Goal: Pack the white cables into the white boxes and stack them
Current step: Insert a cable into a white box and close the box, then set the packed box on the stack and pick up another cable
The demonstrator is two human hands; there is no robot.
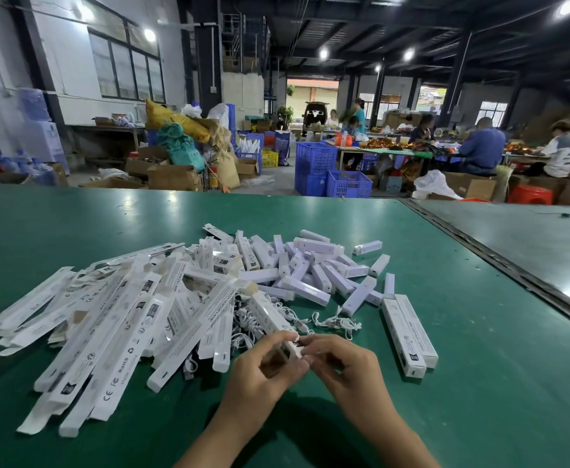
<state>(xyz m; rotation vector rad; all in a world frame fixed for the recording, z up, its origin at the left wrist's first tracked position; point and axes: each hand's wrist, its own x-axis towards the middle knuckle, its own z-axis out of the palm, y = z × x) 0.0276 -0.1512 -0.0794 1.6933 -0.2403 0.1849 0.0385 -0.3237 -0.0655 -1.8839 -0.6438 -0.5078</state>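
Note:
A long white box [270, 315] points toward me, and my left hand [266, 366] grips its near end. My right hand [341, 361] pinches at that same open end, where a bit of white cable shows between my fingertips. Loose white cables [335, 323] lie coiled on the green table [479, 383] just beyond my hands. Two closed white boxes [410, 334] lie side by side to the right. A heap of flat, unfolded white boxes [108, 319] spreads out on the left.
A pile of short white lamp units [314, 268] sits behind the cables. A seam and a second table [529, 244] run along the right. Beyond the table stand blue crates [330, 173], cardboard boxes and several seated people.

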